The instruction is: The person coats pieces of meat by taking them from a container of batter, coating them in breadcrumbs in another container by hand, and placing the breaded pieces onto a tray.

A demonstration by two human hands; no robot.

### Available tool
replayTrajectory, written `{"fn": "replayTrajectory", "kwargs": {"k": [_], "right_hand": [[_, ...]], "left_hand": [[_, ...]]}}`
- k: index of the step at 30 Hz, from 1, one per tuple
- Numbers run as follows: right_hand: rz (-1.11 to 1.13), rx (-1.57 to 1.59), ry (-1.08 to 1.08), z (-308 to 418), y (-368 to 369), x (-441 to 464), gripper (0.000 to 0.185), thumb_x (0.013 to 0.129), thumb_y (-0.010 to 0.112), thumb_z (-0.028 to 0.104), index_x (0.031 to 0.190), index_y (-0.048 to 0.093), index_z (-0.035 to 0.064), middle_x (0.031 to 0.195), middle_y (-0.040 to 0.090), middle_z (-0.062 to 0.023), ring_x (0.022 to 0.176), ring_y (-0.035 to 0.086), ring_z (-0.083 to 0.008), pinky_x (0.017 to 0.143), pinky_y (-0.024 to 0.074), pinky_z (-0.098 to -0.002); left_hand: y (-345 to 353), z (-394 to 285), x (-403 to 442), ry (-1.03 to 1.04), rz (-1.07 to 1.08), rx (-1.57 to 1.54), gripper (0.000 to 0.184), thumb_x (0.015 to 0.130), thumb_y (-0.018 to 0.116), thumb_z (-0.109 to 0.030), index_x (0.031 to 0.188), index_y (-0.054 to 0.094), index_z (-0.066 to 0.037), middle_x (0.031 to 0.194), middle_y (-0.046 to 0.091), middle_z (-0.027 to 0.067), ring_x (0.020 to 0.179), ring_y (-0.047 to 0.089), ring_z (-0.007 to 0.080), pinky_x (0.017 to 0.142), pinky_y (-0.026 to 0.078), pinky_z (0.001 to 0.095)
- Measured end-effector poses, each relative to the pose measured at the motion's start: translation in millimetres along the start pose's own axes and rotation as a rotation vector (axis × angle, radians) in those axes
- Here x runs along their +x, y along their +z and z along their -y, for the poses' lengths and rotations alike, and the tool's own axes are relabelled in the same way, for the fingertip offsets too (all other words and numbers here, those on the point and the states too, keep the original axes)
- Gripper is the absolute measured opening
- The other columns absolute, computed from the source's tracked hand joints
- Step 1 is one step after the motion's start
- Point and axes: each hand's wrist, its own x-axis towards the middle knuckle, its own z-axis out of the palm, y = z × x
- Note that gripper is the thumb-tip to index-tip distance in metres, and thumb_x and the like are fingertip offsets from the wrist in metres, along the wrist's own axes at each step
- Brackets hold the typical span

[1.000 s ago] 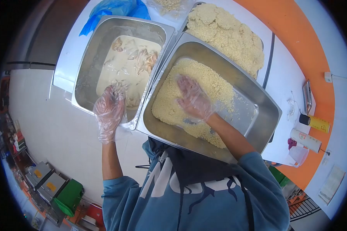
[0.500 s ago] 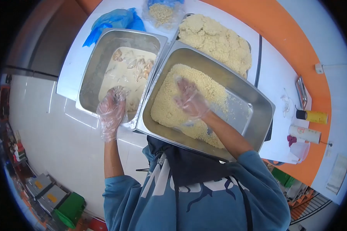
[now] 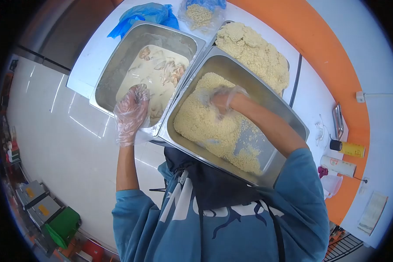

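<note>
My left hand (image 3: 133,109), in a clear plastic glove, hangs over the near edge of a steel pan (image 3: 107,85) of pale batter (image 3: 133,78). Its fingers are curled together, and whatever they may hold is hidden. Pieces of raw meat (image 3: 172,72) show in the batter, partly covered by it. My right hand (image 3: 222,101), also gloved, reaches down into yellowish crumbs (image 3: 201,118) in a larger steel pan (image 3: 288,118). Its fingers point into the crumbs and are partly buried and blurred, so their closure does not show.
Behind the crumb pan a tray carries a big heap of crumbs (image 3: 253,54). A blue plastic bag (image 3: 146,15) and a clear bag of crumbs (image 3: 199,16) lie at the back. On the right are a yellow can (image 3: 353,149), a white roll (image 3: 338,166) and a plastic cup (image 3: 332,185).
My right hand has gone from lying flat and stretched over the crumbs to pointing down into them, its wrist raised. The left hand keeps its place at the batter pan. The view has shifted slightly.
</note>
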Motion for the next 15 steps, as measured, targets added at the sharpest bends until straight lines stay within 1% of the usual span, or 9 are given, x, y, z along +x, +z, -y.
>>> {"fn": "replayTrajectory", "kwargs": {"k": [3,6,9,11,13,15], "right_hand": [[-0.094,0.120,-0.032,-1.7,30.5,-3.4,0.054,0.071,0.076,0.024,0.120,0.059,0.0077,0.099,0.068,-0.0178,0.102,0.064,-0.0351,0.084,0.0509,-0.0460],[-0.101,0.198,0.035,2.7,47.8,-19.8,0.049,0.072,0.073,0.022,0.117,0.059,0.0056,0.099,0.067,-0.0175,0.098,0.064,-0.0337,0.079,0.0524,-0.0423],[0.094,0.121,0.128,8.4,52.7,-32.8,0.038,0.075,0.067,0.017,0.111,0.061,0.0040,0.100,0.067,-0.0172,0.092,0.064,-0.0313,0.074,0.0528,-0.0382],[-0.014,0.013,0.105,2.6,76.9,-37.1,0.030,0.075,0.065,0.014,0.104,0.063,0.0044,0.099,0.066,-0.0159,0.090,0.063,-0.0298,0.073,0.0524,-0.0357],[-0.149,-0.001,0.095,1.3,87.8,-49.6,0.026,0.075,0.065,0.014,0.100,0.064,0.0058,0.098,0.066,-0.0140,0.090,0.063,-0.0284,0.076,0.0514,-0.0349],[-0.312,0.077,0.096,-0.1,90.8,-68.7,0.027,0.074,0.067,0.015,0.101,0.064,0.0081,0.096,0.065,-0.0117,0.093,0.062,-0.0269,0.082,0.0501,-0.0360]], "left_hand": [[0.5,1.7,-0.2,0.006,-0.006,0.006,0.026,0.086,0.066,-0.026,0.106,0.065,-0.010,0.076,0.067,0.0154,0.069,0.066,0.0335,0.062,0.052,0.0426],[1.8,4.0,0.3,0.022,-0.004,-0.012,0.027,0.085,0.066,-0.026,0.107,0.065,-0.010,0.076,0.067,0.0154,0.068,0.066,0.0335,0.062,0.052,0.0428],[1.0,3.4,0.4,0.010,0.014,0.004,0.027,0.085,0.066,-0.025,0.106,0.065,-0.010,0.077,0.067,0.0157,0.070,0.066,0.0340,0.062,0.052,0.0431],[1.4,1.6,0.7,0.000,0.007,0.023,0.026,0.085,0.066,-0.025,0.106,0.065,-0.010,0.078,0.068,0.0159,0.070,0.067,0.0344,0.063,0.052,0.0433],[1.2,2.0,0.5,0.009,0.011,0.003,0.025,0.085,0.066,-0.025,0.106,0.065,-0.010,0.078,0.068,0.0159,0.071,0.067,0.0348,0.063,0.052,0.0433],[-0.1,0.8,0.7,0.017,0.008,0.002,0.025,0.085,0.066,-0.025,0.105,0.065,-0.010,0.079,0.068,0.0158,0.071,0.067,0.0351,0.064,0.052,0.0433]]}}
